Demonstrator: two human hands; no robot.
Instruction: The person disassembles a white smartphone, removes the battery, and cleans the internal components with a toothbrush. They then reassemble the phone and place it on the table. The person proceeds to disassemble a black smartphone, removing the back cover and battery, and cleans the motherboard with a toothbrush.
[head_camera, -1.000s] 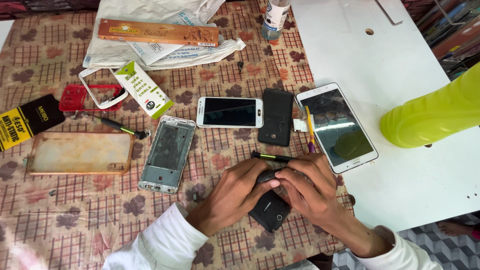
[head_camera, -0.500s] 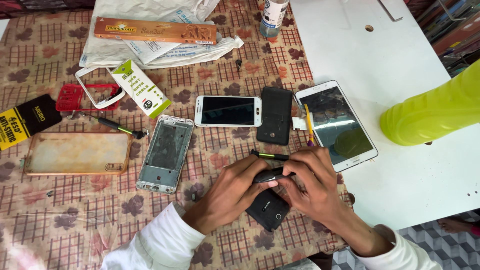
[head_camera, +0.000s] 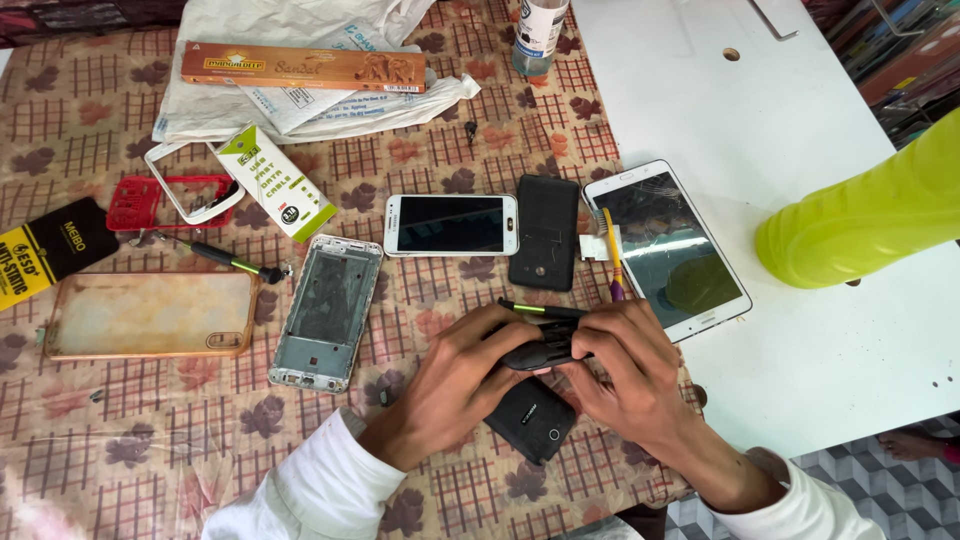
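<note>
On the patterned cloth surface (head_camera: 120, 420), right of a bare silver phone frame (head_camera: 328, 310), the left hand (head_camera: 455, 385) and right hand (head_camera: 625, 375) close their fingers on a small black phone (head_camera: 545, 352) above a black back cover (head_camera: 530, 420), near a cracked white tablet (head_camera: 665, 245).

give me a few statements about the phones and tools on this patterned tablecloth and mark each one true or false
1. Both hands, the left hand and the right hand, grip one small black phone part. True.
2. The white smartphone with a dark screen lies face down. False: its screen faces up.
3. The bare silver phone frame lies left of the hands. True.
4. The large white tablet rests wholly on the patterned tablecloth. False: it lies mostly on the white table.
5. The yellow-green plastic bottle stands upright. False: it lies tilted on its side.
</note>
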